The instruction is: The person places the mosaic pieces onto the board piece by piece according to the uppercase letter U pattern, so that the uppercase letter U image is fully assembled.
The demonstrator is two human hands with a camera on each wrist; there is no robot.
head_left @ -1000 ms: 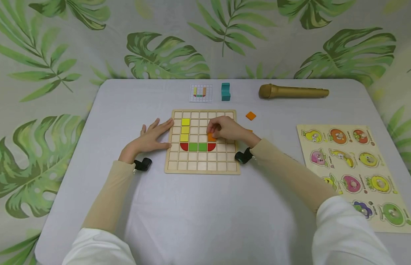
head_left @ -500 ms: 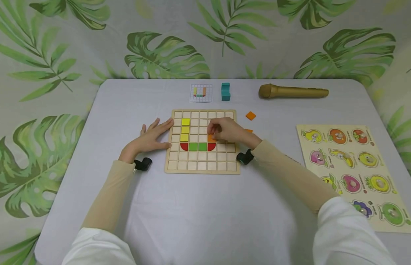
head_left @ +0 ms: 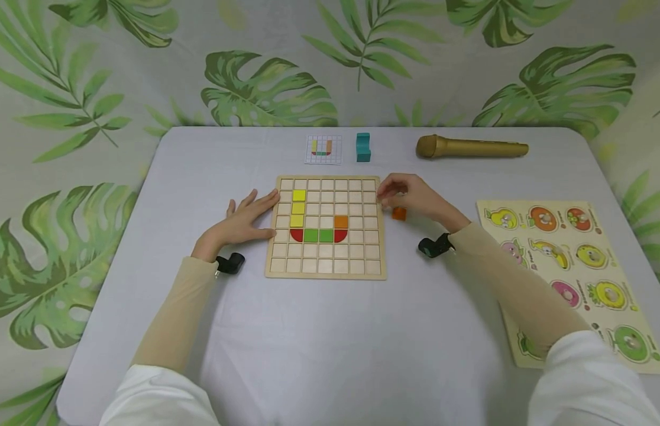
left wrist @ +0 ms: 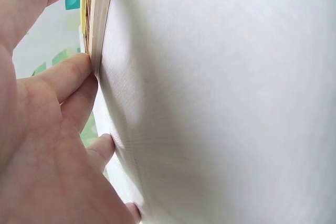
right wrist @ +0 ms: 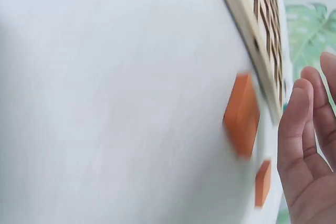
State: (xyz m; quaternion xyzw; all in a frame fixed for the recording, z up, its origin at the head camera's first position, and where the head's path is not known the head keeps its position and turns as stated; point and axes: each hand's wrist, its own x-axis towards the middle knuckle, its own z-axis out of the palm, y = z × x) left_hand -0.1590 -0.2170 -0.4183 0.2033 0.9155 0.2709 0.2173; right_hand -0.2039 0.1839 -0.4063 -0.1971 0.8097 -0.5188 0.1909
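Note:
The wooden grid board (head_left: 324, 267) bears a column of yellow tiles (head_left: 298, 208), green tiles (head_left: 318, 235) between two curved red tiles (head_left: 340, 235), and one orange tile (head_left: 341, 222) above the right red one. My left hand (head_left: 238, 222) rests with spread fingers against the board's left edge; in the left wrist view fingers (left wrist: 73, 74) touch its side. Off the board's right edge, my right hand (head_left: 412, 195) hovers with loosely bent fingers, holding nothing. Beneath it lies an orange tile (head_left: 399, 213); the right wrist view shows a second loose orange tile (right wrist: 262, 183), hidden by the hand in the head view.
Behind the board lie a small pattern card (head_left: 323, 149) and a teal block (head_left: 363, 147). A gold microphone (head_left: 471, 147) lies at the back right. A fruit puzzle board (head_left: 569, 236) lies at the right, partly under my right forearm.
My right hand has left the orange tile in the grid and moved right, off the board, to above the loose orange tiles. My left hand has stayed in place.

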